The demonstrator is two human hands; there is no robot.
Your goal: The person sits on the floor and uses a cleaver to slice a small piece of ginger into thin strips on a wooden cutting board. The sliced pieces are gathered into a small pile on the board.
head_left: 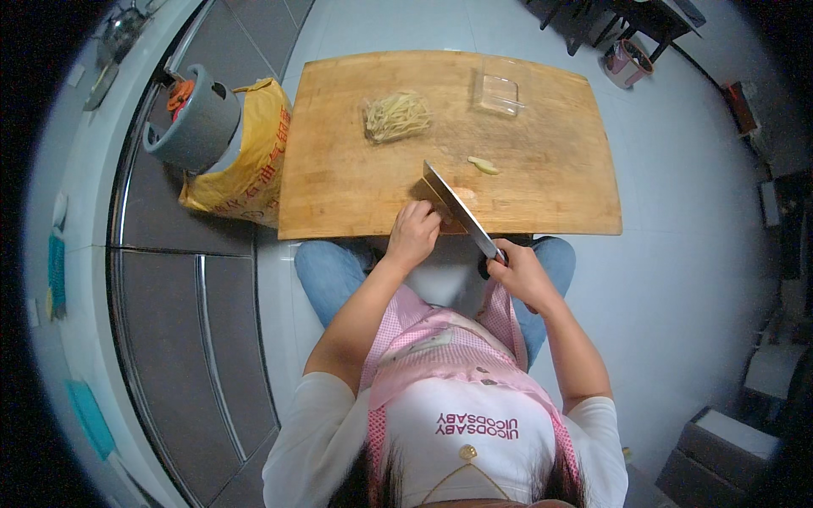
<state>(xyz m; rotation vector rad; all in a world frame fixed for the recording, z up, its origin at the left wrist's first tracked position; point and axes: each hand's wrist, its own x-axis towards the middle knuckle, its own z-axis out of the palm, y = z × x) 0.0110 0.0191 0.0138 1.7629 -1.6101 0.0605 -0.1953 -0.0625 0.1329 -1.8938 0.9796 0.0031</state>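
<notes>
My right hand [518, 274] is wrapped round the handle of a kitchen knife [461, 212]. The broad blade slants up and left over the near edge of the wooden board [339, 178]. Just left of the blade, my left hand [415, 234] has its fingers curled down at the board; whatever lies under them is hidden. A pale orange piece [465, 195] shows right of the blade. Farther off lies a small yellowish-green piece [483, 166]. Pale thin strips [398, 117] are heaped at the far left of the board. At the far right sits a clear plastic box [498, 93].
Left of the board stands a grey gas cylinder [199, 127] with a yellow sack [262, 161] around it, close to dark cabinets [182, 339]. A pink bin [627, 64] and a dark table [652, 21] are at the far right. My knees are under the board's near edge.
</notes>
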